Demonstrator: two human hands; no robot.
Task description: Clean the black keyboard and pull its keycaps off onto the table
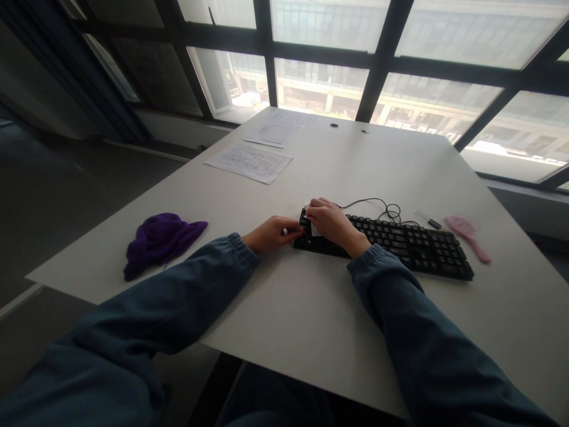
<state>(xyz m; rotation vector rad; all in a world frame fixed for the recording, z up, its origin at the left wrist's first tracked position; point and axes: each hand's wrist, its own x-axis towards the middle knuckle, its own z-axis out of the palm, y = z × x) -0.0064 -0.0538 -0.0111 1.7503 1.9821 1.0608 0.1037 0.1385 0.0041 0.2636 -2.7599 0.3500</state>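
Observation:
A black keyboard (409,246) lies on the white table (311,320), its cable curling behind it. My right hand (331,222) rests over the keyboard's left end, fingers curled down on a small white wipe or paper (313,228) pressed onto the keys. My left hand (271,233) sits just left of the keyboard, fingers closed and touching its left edge, with something small and white showing between the fingers. Both arms wear blue sleeves.
A crumpled purple cloth (160,240) lies at the left of the table. A pink brush (466,234) and a thin dark tool (429,220) lie right of the keyboard. Printed sheets (249,160) sit at the far side, below the large windows.

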